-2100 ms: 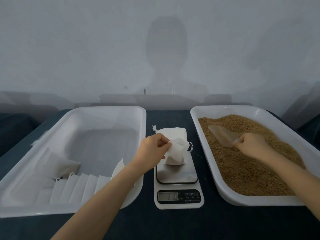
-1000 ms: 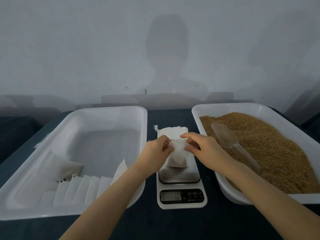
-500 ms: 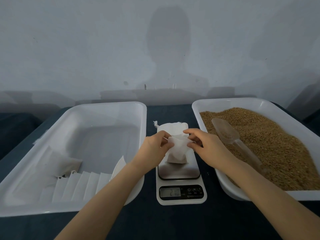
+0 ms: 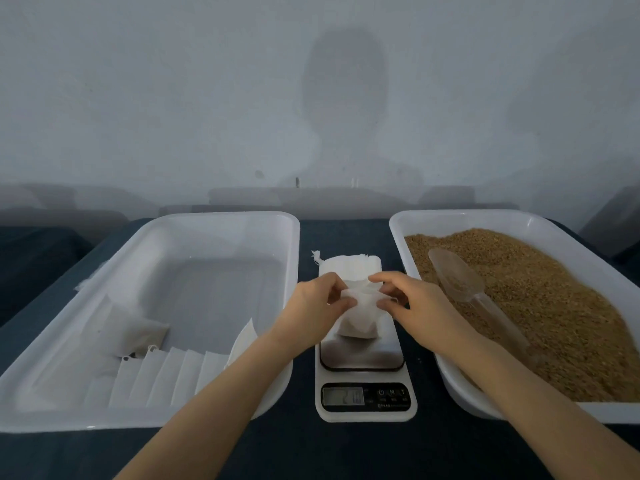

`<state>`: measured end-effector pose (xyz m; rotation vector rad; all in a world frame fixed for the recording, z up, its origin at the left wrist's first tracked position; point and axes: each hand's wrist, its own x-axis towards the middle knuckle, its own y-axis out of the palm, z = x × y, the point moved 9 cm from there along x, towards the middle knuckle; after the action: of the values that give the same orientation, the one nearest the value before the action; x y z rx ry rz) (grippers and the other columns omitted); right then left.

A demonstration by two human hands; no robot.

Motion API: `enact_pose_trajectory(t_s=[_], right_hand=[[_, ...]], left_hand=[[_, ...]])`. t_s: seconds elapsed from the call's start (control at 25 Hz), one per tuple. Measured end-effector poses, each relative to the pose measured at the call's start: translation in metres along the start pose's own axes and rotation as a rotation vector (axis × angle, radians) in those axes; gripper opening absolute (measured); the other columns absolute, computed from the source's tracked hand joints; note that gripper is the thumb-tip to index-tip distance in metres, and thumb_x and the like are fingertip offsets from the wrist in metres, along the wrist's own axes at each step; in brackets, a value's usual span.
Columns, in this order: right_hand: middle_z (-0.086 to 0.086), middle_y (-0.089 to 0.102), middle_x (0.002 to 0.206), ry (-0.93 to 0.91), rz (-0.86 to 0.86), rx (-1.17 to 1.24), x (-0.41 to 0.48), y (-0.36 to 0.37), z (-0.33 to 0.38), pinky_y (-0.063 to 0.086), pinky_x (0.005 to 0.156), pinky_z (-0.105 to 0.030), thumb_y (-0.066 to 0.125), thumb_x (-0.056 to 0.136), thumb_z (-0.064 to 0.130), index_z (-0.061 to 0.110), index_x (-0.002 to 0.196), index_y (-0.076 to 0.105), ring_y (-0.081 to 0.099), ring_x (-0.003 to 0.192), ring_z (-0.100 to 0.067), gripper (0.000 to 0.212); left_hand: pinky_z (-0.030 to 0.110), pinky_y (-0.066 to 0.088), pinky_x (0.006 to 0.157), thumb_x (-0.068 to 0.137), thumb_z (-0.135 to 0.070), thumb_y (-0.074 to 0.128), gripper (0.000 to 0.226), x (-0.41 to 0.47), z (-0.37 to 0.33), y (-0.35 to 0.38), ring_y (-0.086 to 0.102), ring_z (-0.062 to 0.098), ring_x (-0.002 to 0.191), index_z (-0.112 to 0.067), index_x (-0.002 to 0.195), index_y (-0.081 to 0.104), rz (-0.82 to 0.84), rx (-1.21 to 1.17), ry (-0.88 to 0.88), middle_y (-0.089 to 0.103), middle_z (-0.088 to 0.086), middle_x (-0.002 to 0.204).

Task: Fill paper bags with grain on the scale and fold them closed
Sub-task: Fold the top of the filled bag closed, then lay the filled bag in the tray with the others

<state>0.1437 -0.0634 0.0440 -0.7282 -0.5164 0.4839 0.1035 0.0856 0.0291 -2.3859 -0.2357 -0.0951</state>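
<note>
Above the scale [image 4: 363,375], the left hand [image 4: 311,304] and right hand [image 4: 412,303] both pinch the top of the paper bag [image 4: 358,322], whose bottom rests on the scale's platform.

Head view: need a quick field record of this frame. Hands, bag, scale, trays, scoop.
left hand: pinches bag top
right hand: pinches bag top, opposite side
bag: small white paper bag, bottom on scale platform
scale: white digital scale, display blurred
scoop: clear plastic scoop, lying on grain, unheld
tray R: right white plastic tray, holds brown grain
tray L: left white plastic tray, row of folded white bags at near end
behind scale: stack of white bags
</note>
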Motion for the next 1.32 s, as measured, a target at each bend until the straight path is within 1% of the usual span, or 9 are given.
enact_pose_trajectory(t_s=[0.12, 0.2, 0.32, 0.4, 0.56, 0.68, 0.84, 1.08, 1.32], right_hand=[[0.015, 0.066, 0.087, -0.048, -0.085, 0.077, -0.002, -0.012, 0.006, 0.040, 0.078, -0.002, 0.065, 0.087, 0.012, 0.035, 0.117, 0.058, 0.059, 0.087, 0.007, 0.038], [0.017, 0.068, 0.086, -0.107, -0.128, 0.120, -0.003, -0.017, 0.016, 0.043, 0.077, -0.004, 0.066, 0.085, 0.010, 0.047, 0.111, 0.054, 0.062, 0.086, 0.005, 0.046], [0.022, 0.068, 0.090, -0.184, -0.140, 0.148, -0.005, -0.015, 0.031, 0.044, 0.078, -0.004, 0.066, 0.083, 0.007, 0.047, 0.109, 0.055, 0.063, 0.087, 0.007, 0.049], [0.017, 0.069, 0.089, -0.205, -0.183, 0.163, -0.006, -0.020, 0.031, 0.045, 0.078, -0.005, 0.065, 0.083, 0.007, 0.043, 0.109, 0.056, 0.064, 0.086, 0.005, 0.046], [0.009, 0.069, 0.087, -0.181, -0.247, 0.242, -0.006, -0.029, 0.021, 0.048, 0.076, -0.007, 0.058, 0.088, 0.001, 0.034, 0.109, 0.059, 0.066, 0.080, -0.001, 0.039], [0.010, 0.067, 0.088, -0.175, -0.264, 0.183, -0.006, -0.031, 0.020, 0.047, 0.074, -0.006, 0.056, 0.089, -0.001, 0.024, 0.111, 0.060, 0.064, 0.078, 0.000, 0.034], [0.009, 0.067, 0.089, -0.156, -0.259, 0.198, -0.006, -0.030, 0.020, 0.047, 0.072, -0.006, 0.053, 0.091, -0.001, 0.025, 0.111, 0.059, 0.064, 0.078, -0.001, 0.034], [0.010, 0.066, 0.091, -0.125, -0.248, 0.181, -0.006, -0.031, 0.016, 0.048, 0.072, -0.009, 0.053, 0.092, 0.000, 0.024, 0.113, 0.059, 0.063, 0.078, 0.001, 0.033], [0.011, 0.066, 0.092, -0.115, -0.253, 0.173, -0.006, -0.031, 0.018, 0.047, 0.069, -0.007, 0.053, 0.091, -0.001, 0.022, 0.113, 0.061, 0.063, 0.078, 0.000, 0.032]], left_hand=[[0.008, 0.043, 0.059, 0.090, -0.030, 0.062, 0.015, -0.004, -0.004, -0.005, 0.057, 0.001, 0.070, -0.027, 0.082, 0.050, -0.023, -0.054, 0.006, 0.057, -0.013, 0.076], [0.012, 0.045, 0.064, 0.086, -0.034, 0.065, 0.017, -0.006, -0.012, -0.002, 0.059, 0.006, 0.079, -0.027, 0.094, 0.052, 0.051, -0.108, 0.025, 0.061, -0.011, 0.088], [0.006, 0.040, 0.068, 0.082, -0.034, 0.072, 0.039, -0.008, -0.031, 0.007, 0.056, 0.001, 0.077, -0.024, 0.117, 0.060, 0.139, 0.019, 0.115, 0.066, -0.005, 0.099], [0.003, 0.038, 0.062, 0.086, -0.026, 0.068, 0.021, -0.006, -0.041, 0.004, 0.052, -0.002, 0.064, -0.016, 0.104, 0.071, 0.118, 0.045, 0.153, 0.068, -0.004, 0.086], [0.014, 0.028, 0.044, 0.086, -0.022, 0.068, 0.031, -0.004, -0.010, -0.066, 0.031, 0.010, 0.050, -0.002, 0.065, 0.056, -0.083, -0.008, -0.005, 0.039, -0.001, 0.056], [0.012, 0.037, 0.039, 0.087, -0.013, 0.065, 0.032, -0.015, 0.043, -0.142, 0.044, 0.008, 0.043, -0.010, 0.059, 0.049, -0.293, -0.138, -0.190, 0.042, -0.004, 0.051], [0.023, 0.042, 0.051, 0.091, -0.015, 0.062, 0.027, -0.037, 0.130, -0.204, 0.045, 0.019, 0.063, -0.007, 0.066, 0.053, -0.372, 0.048, -0.406, 0.043, 0.003, 0.062], [0.048, 0.059, 0.066, 0.093, -0.016, 0.059, 0.021, -0.078, 0.223, -0.207, 0.068, 0.039, 0.064, 0.004, 0.098, 0.059, -0.162, 0.108, -0.789, 0.068, 0.020, 0.085], [0.046, 0.059, 0.062, 0.088, -0.017, 0.067, 0.034, -0.082, 0.226, -0.212, 0.069, 0.039, 0.074, -0.002, 0.114, 0.052, -0.154, 0.121, -0.905, 0.059, 0.018, 0.102]])
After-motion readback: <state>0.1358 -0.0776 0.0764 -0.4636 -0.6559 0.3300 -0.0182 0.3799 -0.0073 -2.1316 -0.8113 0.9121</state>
